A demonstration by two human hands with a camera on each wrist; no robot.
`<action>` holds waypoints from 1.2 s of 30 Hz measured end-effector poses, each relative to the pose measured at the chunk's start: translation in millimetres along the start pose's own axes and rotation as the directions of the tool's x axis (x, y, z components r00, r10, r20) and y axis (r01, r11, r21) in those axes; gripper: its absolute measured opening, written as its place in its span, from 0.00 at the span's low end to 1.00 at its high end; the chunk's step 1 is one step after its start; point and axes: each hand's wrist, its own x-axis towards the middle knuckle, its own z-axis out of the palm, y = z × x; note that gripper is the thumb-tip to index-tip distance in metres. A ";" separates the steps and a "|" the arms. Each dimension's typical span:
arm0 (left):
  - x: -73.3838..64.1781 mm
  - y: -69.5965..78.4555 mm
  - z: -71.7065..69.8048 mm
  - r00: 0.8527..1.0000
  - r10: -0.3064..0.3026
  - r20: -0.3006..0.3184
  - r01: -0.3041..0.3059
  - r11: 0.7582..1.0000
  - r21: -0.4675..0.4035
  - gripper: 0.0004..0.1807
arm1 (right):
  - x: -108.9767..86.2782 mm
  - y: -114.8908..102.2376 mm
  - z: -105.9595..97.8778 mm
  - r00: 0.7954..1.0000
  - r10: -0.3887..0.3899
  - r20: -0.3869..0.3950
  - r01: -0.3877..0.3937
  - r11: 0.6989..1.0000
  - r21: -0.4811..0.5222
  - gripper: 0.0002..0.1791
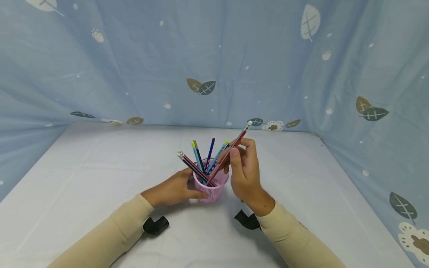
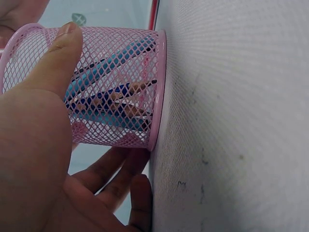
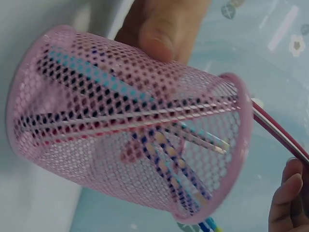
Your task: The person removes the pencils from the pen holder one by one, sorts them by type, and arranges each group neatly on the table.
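Observation:
A pink mesh pencil cup (image 1: 212, 193) stands upright on the table with several pencils in it. My left hand (image 1: 171, 189) grips its left side; the thumb lies across the near wall, as the left wrist view shows too. In my right hand (image 1: 246, 175), thumb and fingers pinch a red striped pencil (image 1: 239, 138) with a white eraser end up. I cannot tell whether a second pencil lies along it. Its lower end slants into the cup. Light blue pencils (image 1: 197, 155), a dark blue pencil (image 1: 210, 148) and dark pencils with white erasers (image 1: 187, 160) lean around the rim.
The table has a white cloth (image 1: 100, 171). Behind and beside it hangs a blue curtain (image 1: 151, 56) printed with leaves. Black curved pieces sit by the left wrist (image 1: 155, 226) and the right wrist (image 1: 248, 220). In the left wrist view a thin red strip (image 2: 153, 14) shows beyond the cup's base.

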 end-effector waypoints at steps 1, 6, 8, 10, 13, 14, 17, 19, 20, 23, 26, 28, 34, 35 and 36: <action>-0.3 -0.1 0.0 1.000 0.001 -0.001 -0.001 1.000 0.003 0.47 | 0.7 -0.9 -0.9 1.000 -0.002 -0.011 0.002 1.000 -0.002 0.21; -0.3 -1.0 1.8 1.000 0.012 -0.003 -0.012 1.000 -0.004 0.47 | 1.9 -3.1 -6.0 0.999 0.016 -0.043 -0.016 1.000 0.003 0.18; -0.4 -1.0 2.4 1.000 0.003 0.002 -0.003 1.000 -0.011 0.48 | 2.2 -4.0 -7.8 0.999 0.030 -0.040 -0.029 0.999 0.024 0.18; 0.1 -0.9 3.2 1.000 -0.003 0.009 0.003 1.000 -0.016 0.48 | 1.9 -5.5 -10.2 0.998 0.043 -0.036 -0.042 0.998 0.041 0.18; 0.8 0.2 4.0 1.000 -0.008 0.017 0.009 1.000 -0.017 0.48 | 1.0 -7.7 -14.5 0.998 0.048 -0.034 -0.046 0.998 0.039 0.17; 0.8 0.6 4.0 1.000 -0.011 0.015 0.011 1.000 -0.015 0.48 | 0.6 -8.3 -15.9 0.998 0.046 -0.032 -0.045 0.998 0.031 0.17; -0.4 1.9 3.3 1.000 -0.019 0.008 0.019 1.000 -0.003 0.48 | -0.7 -9.4 -19.7 0.999 0.039 -0.020 -0.039 0.999 0.010 0.16; -1.4 2.3 2.5 1.000 -0.026 0.006 0.026 1.000 -0.002 0.49 | -2.2 -9.7 -22.1 0.999 0.035 -0.011 -0.035 0.999 0.009 0.16; -2.1 2.7 1.9 1.000 -0.028 0.004 0.028 1.000 0.000 0.49 | -3.1 -9.5 -23.2 0.999 0.034 -0.008 -0.034 0.999 0.005 0.17; -2.7 3.0 1.9 0.999 -0.037 0.005 0.037 0.999 -0.004 0.50 | -7.4 -9.1 -27.0 0.999 0.043 -0.010 -0.043 0.999 -0.004 0.14; -3.0 3.8 1.5 0.999 -0.036 -0.002 0.036 0.999 -0.007 0.50 | -9.0 -6.4 -31.3 0.999 0.052 -0.008 -0.052 0.998 -0.022 0.11; -3.2 4.2 1.1 0.999 -0.034 -0.007 0.034 0.999 -0.006 0.51 | -8.2 -3.3 -34.5 0.998 0.062 -0.011 -0.062 0.998 -0.028 0.09; -3.5 3.4 0.8 0.999 -0.036 -0.005 0.036 0.999 -0.003 0.51 | -6.2 6.9 -43.4 0.990 0.140 0.014 -0.139 0.989 -0.056 0.06; -3.3 3.1 1.1 0.999 -0.037 -0.003 0.037 0.999 -0.006 0.51 | -6.5 8.5 -44.4 0.987 0.157 0.019 -0.156 0.986 -0.067 0.06; -3.1 2.9 1.3 0.999 -0.037 -0.002 0.037 0.999 -0.010 0.51 | -6.7 10.3 -45.2 0.985 0.174 0.021 -0.172 0.982 -0.081 0.06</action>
